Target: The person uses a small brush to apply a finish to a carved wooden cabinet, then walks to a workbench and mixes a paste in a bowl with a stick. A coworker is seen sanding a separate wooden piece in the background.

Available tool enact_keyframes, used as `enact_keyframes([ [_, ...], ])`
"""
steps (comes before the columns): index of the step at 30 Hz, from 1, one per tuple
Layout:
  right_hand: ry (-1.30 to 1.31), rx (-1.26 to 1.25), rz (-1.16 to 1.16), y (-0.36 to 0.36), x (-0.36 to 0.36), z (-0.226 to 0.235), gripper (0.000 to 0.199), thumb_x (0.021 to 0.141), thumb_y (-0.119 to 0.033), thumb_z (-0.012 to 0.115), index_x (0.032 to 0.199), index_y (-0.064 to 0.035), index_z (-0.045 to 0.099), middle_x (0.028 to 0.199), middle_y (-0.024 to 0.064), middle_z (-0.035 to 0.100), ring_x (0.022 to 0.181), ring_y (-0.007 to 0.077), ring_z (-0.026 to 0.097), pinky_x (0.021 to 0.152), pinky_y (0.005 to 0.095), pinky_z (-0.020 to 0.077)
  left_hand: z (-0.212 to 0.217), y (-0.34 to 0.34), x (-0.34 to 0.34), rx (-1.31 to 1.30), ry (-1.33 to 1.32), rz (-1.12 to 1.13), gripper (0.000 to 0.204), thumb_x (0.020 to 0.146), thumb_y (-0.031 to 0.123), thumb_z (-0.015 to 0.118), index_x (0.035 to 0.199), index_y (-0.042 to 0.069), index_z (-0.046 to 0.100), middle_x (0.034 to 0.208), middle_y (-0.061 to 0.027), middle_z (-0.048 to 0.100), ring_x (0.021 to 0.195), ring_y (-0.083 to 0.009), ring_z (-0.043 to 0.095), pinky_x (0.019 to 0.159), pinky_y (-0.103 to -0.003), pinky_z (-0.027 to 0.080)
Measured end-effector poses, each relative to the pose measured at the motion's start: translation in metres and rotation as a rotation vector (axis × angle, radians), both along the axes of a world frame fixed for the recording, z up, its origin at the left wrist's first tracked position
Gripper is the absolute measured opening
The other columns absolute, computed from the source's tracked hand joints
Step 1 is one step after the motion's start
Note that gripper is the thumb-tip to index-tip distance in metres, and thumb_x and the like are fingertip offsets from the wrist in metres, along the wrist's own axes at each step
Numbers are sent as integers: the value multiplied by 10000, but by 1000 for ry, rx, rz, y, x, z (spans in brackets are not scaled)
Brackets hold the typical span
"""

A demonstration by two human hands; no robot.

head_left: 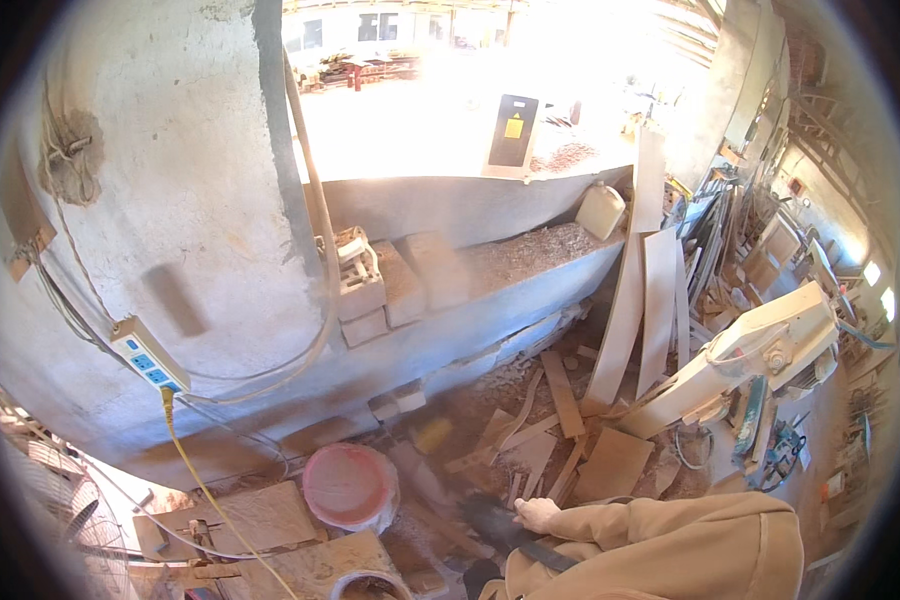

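Note:
My right hand [538,514], in a tan sleeve [660,525], reaches in from the lower right. Its fingers are closed at a long dark tool [492,522], whose kind I cannot make out through the blur. More of the dark shape passes below the sleeve. My left hand is out of sight. To the left of the right hand stands a round pink tub [348,484] wrapped in clear plastic. Wood offcuts and boards [613,466] lie beyond the hand on the dusty floor.
A power strip [150,354] with a yellow cable hangs on the left wall. Long planks [625,310] lean at the right, beside a cream-coloured machine [745,350]. A plastic jug [601,210] sits on the sawdust-covered ledge [530,258]. A fan cage [75,510] stands lower left.

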State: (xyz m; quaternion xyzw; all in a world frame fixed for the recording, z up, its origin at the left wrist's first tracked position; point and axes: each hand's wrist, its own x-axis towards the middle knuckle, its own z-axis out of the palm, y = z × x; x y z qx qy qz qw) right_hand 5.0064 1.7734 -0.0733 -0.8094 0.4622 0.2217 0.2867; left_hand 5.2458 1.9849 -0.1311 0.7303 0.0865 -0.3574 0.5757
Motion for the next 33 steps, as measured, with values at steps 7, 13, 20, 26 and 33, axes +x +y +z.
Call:
enact_keyframes([
  [7, -3, 75, 213, -59, 57, -21, 304, 931, -352, 567, 1052, -77, 612, 957, 203, 693, 918, 390, 672, 766, 504, 531, -10, -73, -11, 151, 37, -338, 340, 909, 311, 625, 1110, 38, 645, 1091, -130, 673, 992, -275, 654, 851, -409, 529],
  [13, -62, 92, 351, -125, 109, -23, 250, 920, -328, 573, 967, -105, 676, 922, 173, 701, 895, 374, 679, 748, 493, 540, -40, -120, -27, 326, 63, -536, 311, 893, 310, 631, 1080, 64, 668, 1079, -131, 683, 992, -287, 660, 845, -420, 529],
  [20, 190, 84, 625, -173, 128, -33, 183, 807, -226, 618, 912, -92, 688, 907, 142, 717, 869, 335, 699, 742, 464, 559, -76, -81, -99, 443, 198, -542, 278, 875, 309, 639, 1045, 95, 695, 1066, -132, 694, 991, -301, 667, 838, -432, 530],
  [26, -93, 31, 599, -179, 103, -72, 194, 893, -257, 571, 946, -72, 599, 835, 217, 677, 797, 432, 653, 727, 526, 516, -98, -51, -244, 457, 422, -400, 253, 859, 308, 646, 1015, 122, 718, 1054, -133, 703, 991, -313, 672, 832, -442, 531],
  [33, 32, -11, 679, -125, 41, -78, 212, 901, -272, 584, 916, -62, 561, 797, 241, 663, 774, 447, 640, 716, 551, 495, -64, -59, -281, 536, 430, -536, 268, 838, 370, 677, 985, 153, 729, 1070, -149, 700, 1037, -364, 653, 859, -483, 514],
])
